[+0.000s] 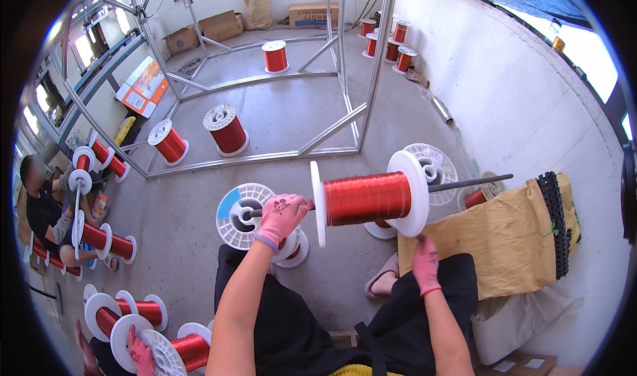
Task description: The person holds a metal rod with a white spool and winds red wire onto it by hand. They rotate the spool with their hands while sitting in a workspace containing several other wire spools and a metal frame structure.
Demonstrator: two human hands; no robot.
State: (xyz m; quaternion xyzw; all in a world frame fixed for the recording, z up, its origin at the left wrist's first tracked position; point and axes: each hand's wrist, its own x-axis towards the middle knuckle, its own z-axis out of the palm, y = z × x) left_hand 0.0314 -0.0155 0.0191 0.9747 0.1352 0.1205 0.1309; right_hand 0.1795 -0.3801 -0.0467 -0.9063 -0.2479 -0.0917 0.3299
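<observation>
A large spool of red wire (368,199) with white flanges lies sideways in front of me. A dark rod (471,182) sticks out from both of its ends. My left hand (284,215), in a pink glove, is closed round the rod just left of the spool. My right hand (426,263), also gloved, is just below the right flange, its fingers drawn together; what they pinch, if anything, is too small to make out. Under the rod's ends stand a spool with a blue label (240,197) and another white-flanged spool (446,160); whether the rod rests on them I cannot tell.
A metal frame (265,155) stands ahead, with several red spools (227,137) in and behind it. Brown cloth (491,243) covers something at my right, by the wall. On the left a seated person (46,203) is among spools; another person's gloved hand (141,356) touches a spool lower left.
</observation>
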